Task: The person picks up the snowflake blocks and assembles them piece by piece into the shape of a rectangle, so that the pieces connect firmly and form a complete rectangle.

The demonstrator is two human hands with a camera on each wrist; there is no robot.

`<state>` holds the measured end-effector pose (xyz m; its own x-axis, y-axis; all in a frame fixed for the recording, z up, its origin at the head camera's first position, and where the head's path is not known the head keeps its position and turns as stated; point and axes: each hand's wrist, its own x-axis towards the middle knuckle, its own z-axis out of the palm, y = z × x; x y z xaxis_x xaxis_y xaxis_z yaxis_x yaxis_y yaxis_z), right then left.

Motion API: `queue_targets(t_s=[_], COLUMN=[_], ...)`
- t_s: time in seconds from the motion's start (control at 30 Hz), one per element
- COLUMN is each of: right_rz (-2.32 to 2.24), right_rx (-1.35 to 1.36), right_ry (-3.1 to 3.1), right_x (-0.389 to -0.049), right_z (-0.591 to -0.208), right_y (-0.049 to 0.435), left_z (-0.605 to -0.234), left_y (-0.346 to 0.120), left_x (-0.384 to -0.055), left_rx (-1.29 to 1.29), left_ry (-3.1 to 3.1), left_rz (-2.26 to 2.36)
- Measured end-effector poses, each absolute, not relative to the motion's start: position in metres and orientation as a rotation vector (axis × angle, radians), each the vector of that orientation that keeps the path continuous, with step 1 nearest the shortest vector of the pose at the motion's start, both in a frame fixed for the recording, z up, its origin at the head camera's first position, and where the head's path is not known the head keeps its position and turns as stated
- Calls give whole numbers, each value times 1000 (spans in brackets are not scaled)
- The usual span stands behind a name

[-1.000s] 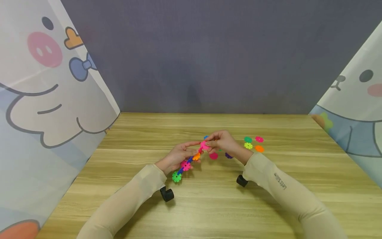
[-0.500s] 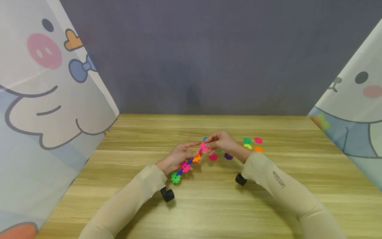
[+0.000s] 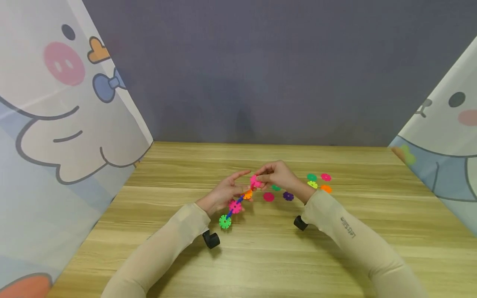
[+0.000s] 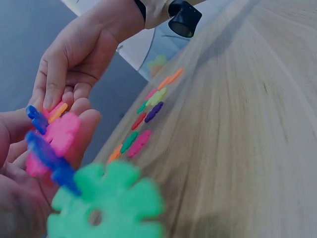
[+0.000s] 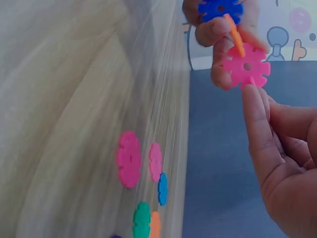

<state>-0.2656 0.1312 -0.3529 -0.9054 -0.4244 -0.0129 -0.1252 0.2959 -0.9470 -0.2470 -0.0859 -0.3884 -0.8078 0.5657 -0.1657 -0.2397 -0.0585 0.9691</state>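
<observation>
The disc chain (image 3: 235, 206) slanted away rightward above the wood-grain worktop (image 3: 261, 256), before a grey wall (image 3: 238, 82) (left fingers (image 3: 240, 190) gripped it partway along, right fingers (image 3: 265, 178) its far end).

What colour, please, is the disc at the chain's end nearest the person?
The end disc is green, best seen in the left wrist view.
</observation>
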Motion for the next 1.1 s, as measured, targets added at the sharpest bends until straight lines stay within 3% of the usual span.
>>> queue_targets(t_s=[1.1], right_rz=[-1575], right_rx=[-441], right_ry=[2290], right_x=[-269], right_z=[-379], right_y=[162], left_z=[-394], left_y=[-89], left_x=[-245], left_rx=[401], left_ry=[1740], left_rz=[1922])
